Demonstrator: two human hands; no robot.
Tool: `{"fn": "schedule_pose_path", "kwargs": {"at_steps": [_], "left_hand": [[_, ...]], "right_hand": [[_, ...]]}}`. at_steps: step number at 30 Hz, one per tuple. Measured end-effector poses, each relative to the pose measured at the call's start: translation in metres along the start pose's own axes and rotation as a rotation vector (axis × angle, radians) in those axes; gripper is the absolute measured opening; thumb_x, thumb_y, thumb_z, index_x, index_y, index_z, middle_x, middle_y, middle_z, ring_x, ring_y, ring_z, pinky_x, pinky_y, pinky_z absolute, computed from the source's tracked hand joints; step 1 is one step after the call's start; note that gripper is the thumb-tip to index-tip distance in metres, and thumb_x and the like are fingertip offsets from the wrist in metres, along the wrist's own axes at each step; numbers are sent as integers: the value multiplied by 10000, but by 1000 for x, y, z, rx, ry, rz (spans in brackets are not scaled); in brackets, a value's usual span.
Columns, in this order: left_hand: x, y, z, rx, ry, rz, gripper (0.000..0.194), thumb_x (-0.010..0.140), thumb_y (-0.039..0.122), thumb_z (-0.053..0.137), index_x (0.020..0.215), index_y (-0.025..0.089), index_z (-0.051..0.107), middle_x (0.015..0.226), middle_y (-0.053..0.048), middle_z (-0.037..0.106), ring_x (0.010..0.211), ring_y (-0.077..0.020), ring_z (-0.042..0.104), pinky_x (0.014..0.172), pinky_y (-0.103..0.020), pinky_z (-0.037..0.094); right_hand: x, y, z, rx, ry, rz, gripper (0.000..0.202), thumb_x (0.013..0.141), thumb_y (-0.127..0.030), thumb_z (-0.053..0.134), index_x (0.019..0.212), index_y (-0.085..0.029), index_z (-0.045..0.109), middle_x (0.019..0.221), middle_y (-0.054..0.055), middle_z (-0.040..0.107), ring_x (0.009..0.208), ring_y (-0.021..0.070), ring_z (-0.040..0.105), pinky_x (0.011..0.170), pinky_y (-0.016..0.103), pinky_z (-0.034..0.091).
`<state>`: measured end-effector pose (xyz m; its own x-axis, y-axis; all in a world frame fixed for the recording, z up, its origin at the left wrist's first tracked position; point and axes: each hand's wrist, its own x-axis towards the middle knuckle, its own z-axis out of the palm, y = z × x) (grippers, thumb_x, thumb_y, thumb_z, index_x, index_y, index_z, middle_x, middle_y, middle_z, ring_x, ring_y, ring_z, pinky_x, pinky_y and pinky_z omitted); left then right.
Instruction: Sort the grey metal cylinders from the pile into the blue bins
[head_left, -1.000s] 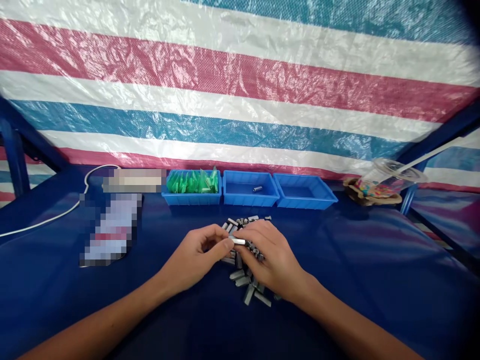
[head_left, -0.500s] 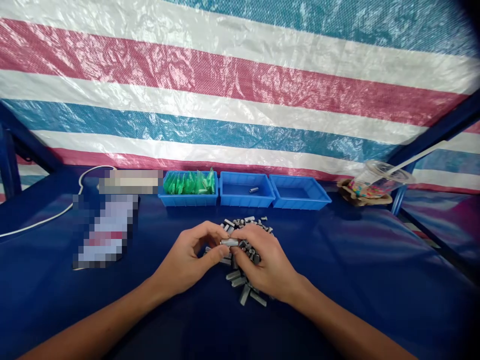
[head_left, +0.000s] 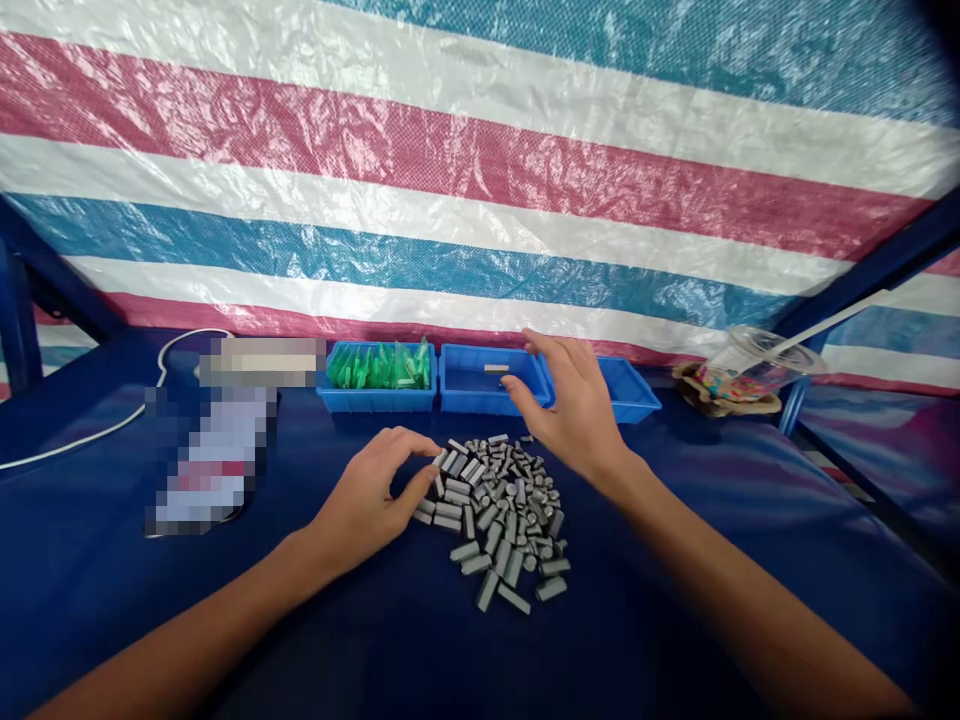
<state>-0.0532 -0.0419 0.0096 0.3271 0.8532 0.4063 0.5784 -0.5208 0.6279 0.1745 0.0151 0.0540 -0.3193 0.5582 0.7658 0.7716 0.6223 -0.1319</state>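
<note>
Small grey metal pieces (head_left: 510,510) lie in a loose pile on the blue table, longer ones toward the left and front. At the pile's left edge is my left hand (head_left: 379,500), thumb and fingers apart, its tips near a few pieces. My right hand (head_left: 574,405) is over the near right part of the middle blue bin (head_left: 491,400), fingers spread and holding nothing. A light metal piece (head_left: 496,369) shows in that bin, left of my right fingertips; another is partly hidden by the thumb.
To the left, a blue bin (head_left: 375,401) holds green packets (head_left: 382,366); the right bin (head_left: 634,400) is partly covered by my hand. A clear cup (head_left: 750,365) stands at the right. Pixelated items and a white cable (head_left: 112,432) lie at the left.
My right hand has moved from the pile up to the middle bin and opened, letting go of a metal piece. My left hand has let go too, staying by the pile.
</note>
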Motion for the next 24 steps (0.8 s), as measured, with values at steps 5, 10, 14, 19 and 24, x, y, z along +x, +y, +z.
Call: {"fn": "schedule_pose_path", "kwargs": {"at_steps": [5,10,14,19,24], "left_hand": [[4,-16,2,60,-115,-87,139,889,238,474,904,191,604,829,-11,641,796,-156,590,736,-294,442],[0,-13,3,-3,-172,-72,151,902,256,463,887,196,601,802,9,651,749,-132,587,692,-260,432],[-1,-11,3,-41,-189,-35,149,903,233,461,884,191,603,792,13,650,731,-114,591,678,-234,431],[1,-11,4,-31,-210,-40,157,902,239,460,892,191,609,782,11,651,710,-111,595,649,-224,433],[1,-10,4,-22,-204,-26,172,904,247,451,888,186,611,762,4,655,687,-115,594,623,-219,438]], "right_hand": [[-35,12,-2,129,-210,-21,181,878,-140,469,988,-184,606,863,70,642,806,202,580,735,364,471],[-59,34,-4,79,-444,110,237,861,-161,493,1056,-154,626,966,101,626,921,237,580,842,409,479],[-56,41,-1,114,-622,169,224,879,-223,497,1021,-171,662,955,86,632,911,227,591,845,393,480],[-50,38,-1,139,-701,348,152,841,-215,531,798,-172,670,799,48,616,755,177,599,721,308,477],[-52,43,-11,149,-803,386,138,801,-182,547,859,-177,673,751,34,633,659,151,588,623,260,451]]}}
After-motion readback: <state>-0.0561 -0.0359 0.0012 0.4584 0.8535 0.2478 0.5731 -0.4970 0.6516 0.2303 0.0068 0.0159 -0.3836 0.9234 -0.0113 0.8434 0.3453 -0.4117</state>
